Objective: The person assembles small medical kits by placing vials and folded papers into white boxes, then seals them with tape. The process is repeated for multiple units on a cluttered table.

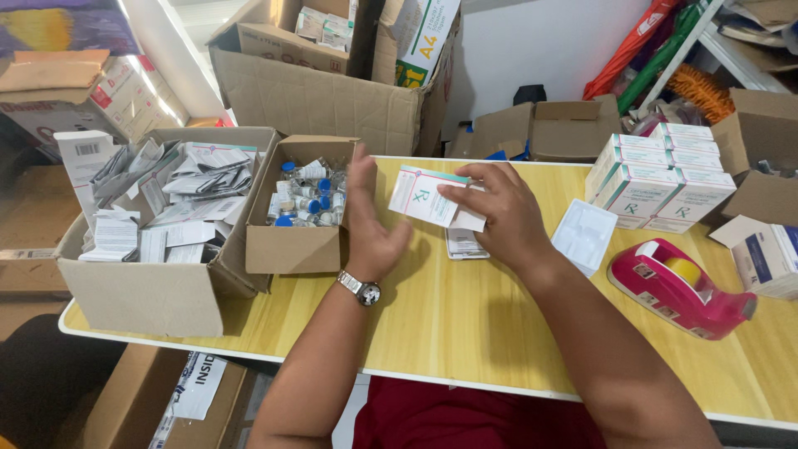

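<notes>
the right hand [499,212] grips one small white carton [426,198] above the yellow table [465,324]; the left hand [370,220] is open beside it, holding nothing. one small cardboard box [295,248] holds many blue-capped vials [303,199]. one larger box [158,291] holds folded leaflets [179,199]. about eight cartons sit stacked [661,179], near one pink tape dispenser [677,287].

White-and-teal carton [424,195] mid-table; similar cartons [657,179] stacked right, perhaps eight.
</notes>
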